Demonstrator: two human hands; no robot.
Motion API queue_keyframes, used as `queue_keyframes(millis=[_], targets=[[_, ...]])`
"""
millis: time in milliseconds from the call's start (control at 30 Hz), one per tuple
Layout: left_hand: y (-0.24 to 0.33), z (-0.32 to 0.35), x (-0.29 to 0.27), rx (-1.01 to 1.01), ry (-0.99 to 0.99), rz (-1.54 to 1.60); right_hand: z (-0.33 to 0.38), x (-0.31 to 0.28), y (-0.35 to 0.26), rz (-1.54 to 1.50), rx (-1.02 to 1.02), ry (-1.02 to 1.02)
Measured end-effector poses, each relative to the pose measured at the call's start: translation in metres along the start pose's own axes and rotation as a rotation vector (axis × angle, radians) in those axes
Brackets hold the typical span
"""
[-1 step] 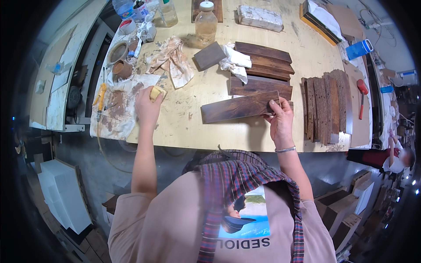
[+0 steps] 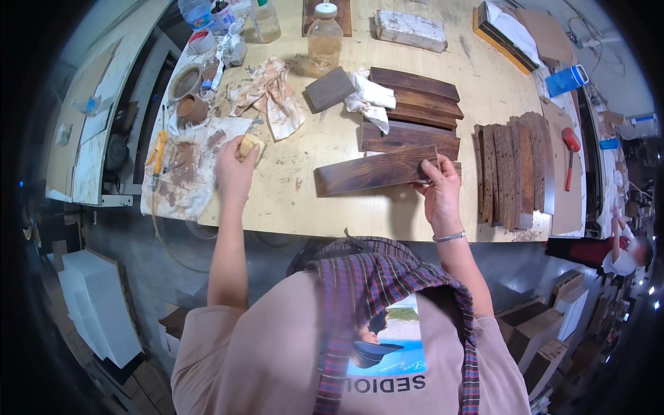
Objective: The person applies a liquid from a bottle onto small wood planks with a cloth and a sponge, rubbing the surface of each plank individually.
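Observation:
At the table's left side, my left hand [image 2: 235, 166] is closed around a small yellow sponge [image 2: 253, 144], close to the edge of a stained cloth. My right hand [image 2: 440, 183] pinches the right end of a dark brown wooden board [image 2: 373, 173], thumb on top and fingers beneath. The board slants slightly, its right end higher in view, and overlaps the near side of a group of similar dark boards [image 2: 415, 137]. A crumpled white cloth [image 2: 371, 99] lies against those boards, touching a small dark rectangular block [image 2: 329, 90].
Left of centre lies a stained rag [image 2: 271, 100]; beyond it stands a white-capped bottle [image 2: 325, 41]. A yellow-handled tool [image 2: 159, 153] with a hose rests on the stained cloth [image 2: 187, 197]. Rough-edged boards [image 2: 512, 173] stand in a row at right, near a red-headed mallet [image 2: 570, 142].

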State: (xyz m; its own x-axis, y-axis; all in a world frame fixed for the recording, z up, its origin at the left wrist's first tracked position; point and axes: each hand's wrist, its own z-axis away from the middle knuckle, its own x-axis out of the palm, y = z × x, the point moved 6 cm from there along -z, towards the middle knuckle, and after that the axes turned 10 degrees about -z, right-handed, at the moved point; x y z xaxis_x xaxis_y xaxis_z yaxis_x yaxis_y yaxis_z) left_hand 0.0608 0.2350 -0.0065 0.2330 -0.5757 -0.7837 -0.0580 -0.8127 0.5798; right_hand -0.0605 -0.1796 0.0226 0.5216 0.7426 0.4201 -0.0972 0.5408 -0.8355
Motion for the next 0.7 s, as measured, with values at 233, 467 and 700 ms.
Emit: queue_keyframes(millis=[233,467,700], targets=[[0.153,0.058,0.041,-0.309,-0.422,0.96,0.005,0.006,-0.008,0.107,0.06,-0.174],[0.3,0.086,0.039,0.441,-0.214,0.455,0.015,0.006,-0.021,0.189,-0.096,-0.332],[0.186,0.088,0.031,0.121,-0.152,0.0,0.01,-0.015,-0.024,0.166,-0.069,-0.289]])
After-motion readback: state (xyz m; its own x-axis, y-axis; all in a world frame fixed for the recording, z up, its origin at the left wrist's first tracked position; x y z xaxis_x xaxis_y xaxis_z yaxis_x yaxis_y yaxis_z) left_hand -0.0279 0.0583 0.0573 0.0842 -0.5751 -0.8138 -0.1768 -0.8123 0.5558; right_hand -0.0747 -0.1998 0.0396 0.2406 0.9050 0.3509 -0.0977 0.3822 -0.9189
